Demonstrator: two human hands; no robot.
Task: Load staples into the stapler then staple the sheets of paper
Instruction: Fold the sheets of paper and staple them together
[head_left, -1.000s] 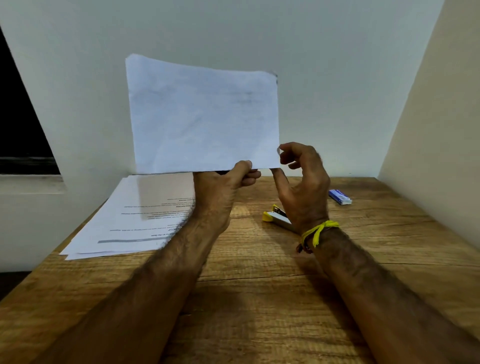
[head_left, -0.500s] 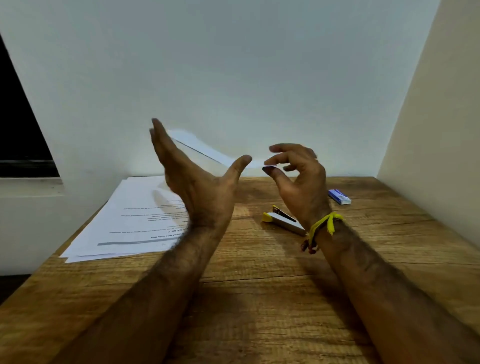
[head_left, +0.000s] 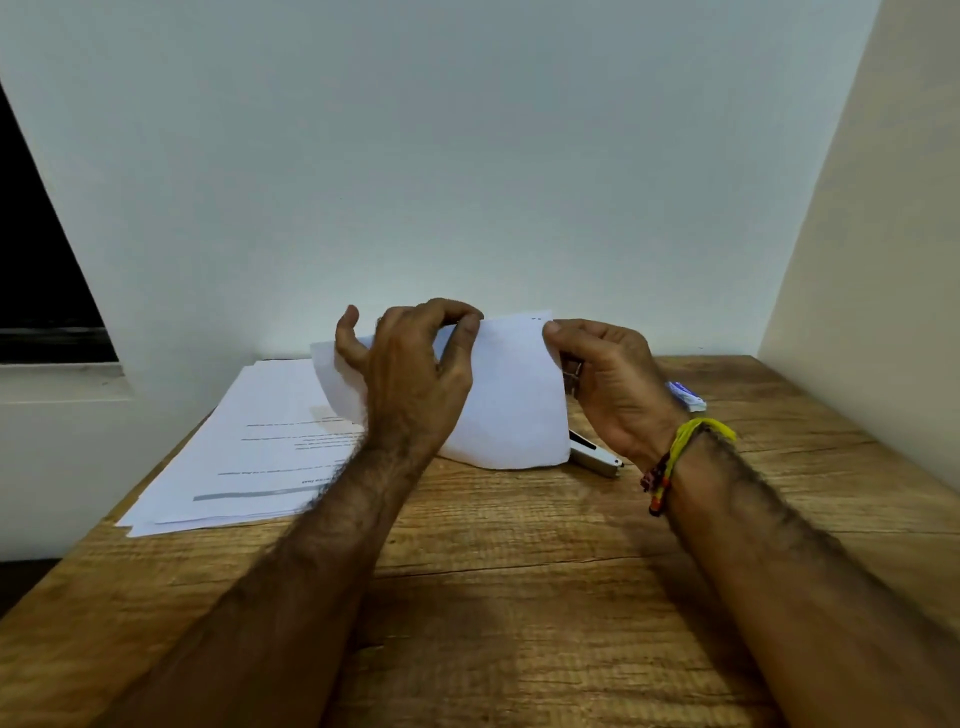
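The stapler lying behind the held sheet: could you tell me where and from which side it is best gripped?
Probably grip the stapler across its long sides at the exposed near-right end, coming from above on the right. It lies flat on the table; its far end is hidden behind the held sheet.

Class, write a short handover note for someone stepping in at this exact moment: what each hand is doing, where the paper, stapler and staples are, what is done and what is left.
Left hand: pinches the top edge of the held sheets.
Right hand: pinches their top right corner.
The sheets hang curved above the wooden table; two small marks near their top edge may be staples, too small to confirm.
Stapler: lies on the table, partly hidden behind the sheets.
Staple box: on the table behind the right hand.
Paper stack: lies flat at the left.
Done: possibly one set stapled.
Left: put this set down, staple the stack's sheets.
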